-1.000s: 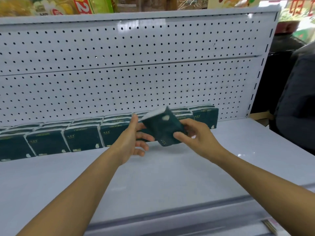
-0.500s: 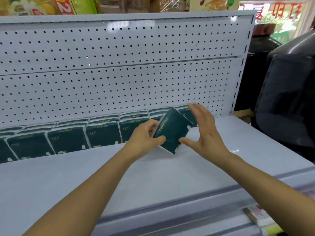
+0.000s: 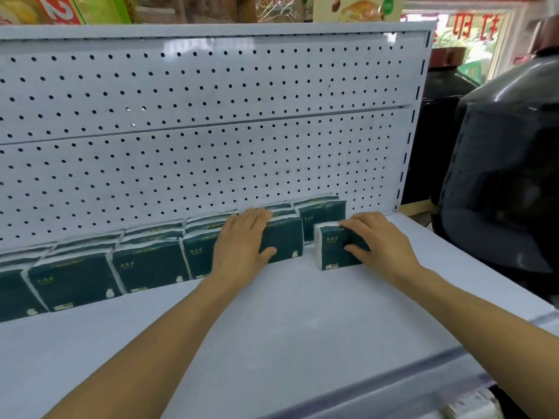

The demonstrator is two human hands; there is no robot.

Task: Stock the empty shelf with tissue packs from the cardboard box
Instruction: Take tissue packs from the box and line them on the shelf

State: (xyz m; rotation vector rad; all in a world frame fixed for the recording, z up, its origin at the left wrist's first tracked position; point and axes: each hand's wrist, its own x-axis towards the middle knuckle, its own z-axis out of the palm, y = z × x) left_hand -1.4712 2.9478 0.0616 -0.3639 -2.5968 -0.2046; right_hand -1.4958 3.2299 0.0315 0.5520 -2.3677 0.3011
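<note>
A person's two bare arms reach over a pale grey shelf [image 3: 272, 343] toward its rear edge, where dark green tissue packs [image 3: 148, 264] stand upright in rows against the white pegboard back panel [image 3: 211, 131]. The rows run from the left edge of the shelf almost to its rear right corner. The left hand [image 3: 242, 246] lies flat over the top and front face of one pack [image 3: 284, 240] in the front row, its fingers straight and close together along the top edge and its thumb stretched out across the dark front face. The right hand [image 3: 375, 240] holds a single pack [image 3: 335, 249] standing upright on the shelf just in front of the rightmost pack of the rear row [image 3: 323, 213], a narrow gap apart from the pack under the left hand; its fingers curl over the top and its thumb presses the front face, so the pack is pinched between them. Past the right end of the shelf stand large dark rounded objects [image 3: 499, 192]. Colourful goods [image 3: 351, 7] sit on the level above the back panel. The cardboard box does not show in the head view.
</note>
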